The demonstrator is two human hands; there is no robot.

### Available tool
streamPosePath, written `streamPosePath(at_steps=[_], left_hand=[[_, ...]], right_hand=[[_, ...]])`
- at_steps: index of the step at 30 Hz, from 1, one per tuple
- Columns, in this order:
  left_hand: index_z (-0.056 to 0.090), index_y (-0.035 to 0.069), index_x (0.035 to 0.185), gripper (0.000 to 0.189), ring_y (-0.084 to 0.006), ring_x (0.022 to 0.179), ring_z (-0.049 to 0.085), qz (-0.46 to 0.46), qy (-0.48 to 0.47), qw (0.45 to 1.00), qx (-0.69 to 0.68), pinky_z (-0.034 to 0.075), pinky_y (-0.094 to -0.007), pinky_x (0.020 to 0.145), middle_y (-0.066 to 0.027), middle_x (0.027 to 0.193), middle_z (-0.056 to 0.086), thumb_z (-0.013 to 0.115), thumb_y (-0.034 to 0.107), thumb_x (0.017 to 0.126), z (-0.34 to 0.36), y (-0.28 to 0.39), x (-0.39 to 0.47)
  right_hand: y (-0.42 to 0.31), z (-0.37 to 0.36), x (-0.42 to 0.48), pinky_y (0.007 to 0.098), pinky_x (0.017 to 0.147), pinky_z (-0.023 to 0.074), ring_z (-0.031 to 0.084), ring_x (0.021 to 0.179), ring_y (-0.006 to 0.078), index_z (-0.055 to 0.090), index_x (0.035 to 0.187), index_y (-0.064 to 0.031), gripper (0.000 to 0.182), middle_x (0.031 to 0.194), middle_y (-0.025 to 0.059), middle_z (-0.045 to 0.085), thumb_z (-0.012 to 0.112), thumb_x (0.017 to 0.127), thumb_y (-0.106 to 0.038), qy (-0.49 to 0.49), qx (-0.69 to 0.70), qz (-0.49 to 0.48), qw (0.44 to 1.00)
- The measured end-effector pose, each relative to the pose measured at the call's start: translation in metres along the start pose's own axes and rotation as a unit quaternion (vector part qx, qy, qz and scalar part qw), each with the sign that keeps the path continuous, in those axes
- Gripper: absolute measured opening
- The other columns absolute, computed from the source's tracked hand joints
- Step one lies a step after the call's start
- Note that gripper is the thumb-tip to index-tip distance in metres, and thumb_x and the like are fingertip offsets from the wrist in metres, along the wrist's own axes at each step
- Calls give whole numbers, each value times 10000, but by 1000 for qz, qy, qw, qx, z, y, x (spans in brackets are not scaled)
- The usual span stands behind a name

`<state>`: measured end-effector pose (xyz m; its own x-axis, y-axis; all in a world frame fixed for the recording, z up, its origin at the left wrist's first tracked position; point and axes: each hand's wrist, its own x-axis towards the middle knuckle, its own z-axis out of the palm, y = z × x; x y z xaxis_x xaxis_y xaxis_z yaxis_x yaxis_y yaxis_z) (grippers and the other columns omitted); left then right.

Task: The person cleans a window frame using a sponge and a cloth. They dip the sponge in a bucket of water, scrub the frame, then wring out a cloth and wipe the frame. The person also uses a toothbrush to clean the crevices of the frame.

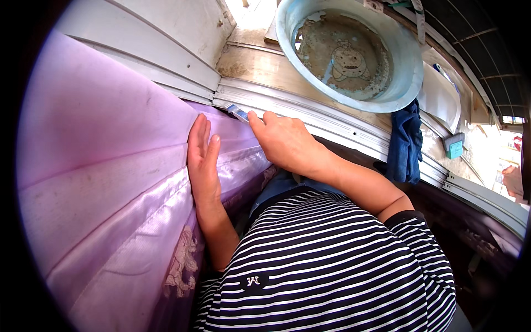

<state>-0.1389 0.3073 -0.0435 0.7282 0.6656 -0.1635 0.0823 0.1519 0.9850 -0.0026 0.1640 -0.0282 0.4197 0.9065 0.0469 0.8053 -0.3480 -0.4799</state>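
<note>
My right hand point(284, 141) is closed around the handle of a small brush point(237, 112) with blue-and-white bristles. The brush head lies at the window's track point(265, 97), near the corner where the white frame meets a purple curtain point(103, 108). To the left, my left hand point(204, 155) rests upright against the curtain, palm turned towards the brush and fingers extended, with nothing visible in it. Above my right hand stands a light-blue plastic basin point(398, 99) holding murky water, a cartoon figure on its bottom.
A dark-blue cloth point(404, 145) hangs over the track below the basin. Further right lies a teal-and-grey sponge or scrubber point(454, 147) on the sill. A white window sash point(166, 37) stands at upper left, and a dark wire grille point(468, 41) at upper right.
</note>
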Motion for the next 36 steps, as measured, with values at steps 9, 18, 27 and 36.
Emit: streamPosePath(at_steps=[9,18,27,36], left_hand=[[324,-20,1481,550,-306,1456,272,-1,-4,1000,0,253,-421,1150,-208,1550,301,531,101,985,1,0,1],[323,-13,1484,556,-307,1458,267,-9,1,1000,-5,234,-421,1157,-210,1551,300,536,108,985,-2,-2,-1],[318,-21,1485,559,-303,1460,265,-7,0,1000,-7,226,-421,1162,-211,1549,304,533,108,985,-3,-3,-2],[317,-20,1485,559,-298,1464,252,-8,-8,1000,-1,230,-418,1161,-202,1553,300,532,115,987,-3,-4,0]], right_hand=[[0,-1,13,480,594,547,666,689,398,578,993,60,220,832,234,643,561,792,-26,-12,23,62,998],[-12,7,28,431,563,556,676,684,360,583,957,89,200,801,236,635,577,797,-32,37,-8,17,999],[-6,0,38,457,599,553,667,703,385,605,881,72,147,782,241,638,561,779,-24,17,24,13,999],[4,-6,50,510,669,519,637,766,454,615,863,37,125,754,266,621,561,762,-14,-23,78,42,996]])
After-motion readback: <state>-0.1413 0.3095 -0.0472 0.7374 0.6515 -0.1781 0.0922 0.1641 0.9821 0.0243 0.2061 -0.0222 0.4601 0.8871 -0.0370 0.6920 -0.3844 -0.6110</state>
